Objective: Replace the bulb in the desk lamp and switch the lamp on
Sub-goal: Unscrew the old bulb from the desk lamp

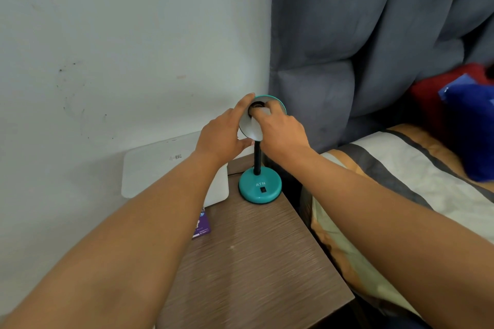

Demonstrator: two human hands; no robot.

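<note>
Lamp [259, 187] stands on the brown wood-grain surface [256, 262] between white wall and bed; left hand [223, 136] grips its shade [250, 128], right hand [280, 131] fingers clasp the bulb [263, 110] inside.

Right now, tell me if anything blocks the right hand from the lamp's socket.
Nothing visible does: the right hand already reaches inside the shade at the socket, while the left hand steadies the shade's rim.
</note>
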